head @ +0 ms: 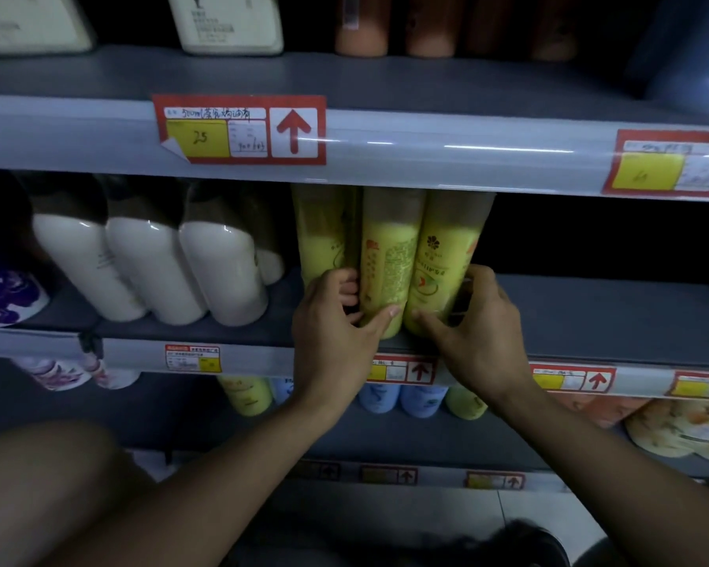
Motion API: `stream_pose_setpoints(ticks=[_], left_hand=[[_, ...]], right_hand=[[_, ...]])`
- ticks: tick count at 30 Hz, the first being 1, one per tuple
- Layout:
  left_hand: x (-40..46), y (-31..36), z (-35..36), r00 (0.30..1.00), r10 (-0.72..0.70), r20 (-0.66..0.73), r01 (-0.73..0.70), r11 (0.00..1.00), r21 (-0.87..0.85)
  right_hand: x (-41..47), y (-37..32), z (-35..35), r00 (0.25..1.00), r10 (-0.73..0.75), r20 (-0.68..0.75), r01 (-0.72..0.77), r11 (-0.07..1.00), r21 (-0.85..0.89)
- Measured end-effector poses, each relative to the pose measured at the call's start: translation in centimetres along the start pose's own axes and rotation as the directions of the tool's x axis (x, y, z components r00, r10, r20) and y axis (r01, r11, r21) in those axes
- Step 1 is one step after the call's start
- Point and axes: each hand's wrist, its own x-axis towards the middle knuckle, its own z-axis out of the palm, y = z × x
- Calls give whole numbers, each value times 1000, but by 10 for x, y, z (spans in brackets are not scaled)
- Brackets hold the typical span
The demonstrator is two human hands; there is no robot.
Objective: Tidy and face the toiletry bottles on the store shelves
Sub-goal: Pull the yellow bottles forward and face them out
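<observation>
At the far left of the grey metal middle shelf (590, 317) sits a purple-patterned container (5, 296), then a row of three glossy white plastic bottles with dark caps (152, 268), standing close together. Right of them, a gap, then three tall yellow plastic bottles side by side, touching, near the shelf's front edge. The left yellow bottle (324, 235) is partly hidden behind the left hand (336, 321), whose fingers curl into the gap between it and the middle yellow bottle (387, 259); the thumb presses the middle bottle's lower front, so this hand is clamped on that bottle. Its printed text panel faces out. The right yellow bottle (447, 259) shows a flower logo, and the right hand (471, 321) wraps around its lower part, thumb on the front, fingers around the right side. Right of that, the shelf is dark and bare. Above runs a rail with a red-and-yellow price tag (240, 130).
</observation>
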Motion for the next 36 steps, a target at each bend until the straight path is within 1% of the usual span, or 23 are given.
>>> stream_pose_setpoints(ticks=[8, 12, 17, 23, 29, 36], left_hand=[[2, -2, 7, 998, 20, -55, -22, 999, -45], [3, -3, 10, 993, 50, -110, -50, 999, 6], [4, -1, 10, 982, 122, -142, -104, 987, 122], [4, 1, 10, 988, 107, -112, -88, 983, 163], [6, 1, 10, 991, 98, -94, -85, 987, 135], [9, 0, 7, 990, 134, -46, -128, 985, 118]], right_hand=[[11, 1, 10, 999, 7, -38, -7, 1000, 2], [15, 1, 14, 999, 10, -49, -11, 1000, -8], [17, -2, 17, 998, 15, -59, -16, 999, -30], [18, -8, 19, 998, 31, -61, -34, 999, -40], [18, -12, 22, 998, 35, -55, -38, 998, -53], [19, -16, 22, 997, 44, -60, -48, 997, -63]])
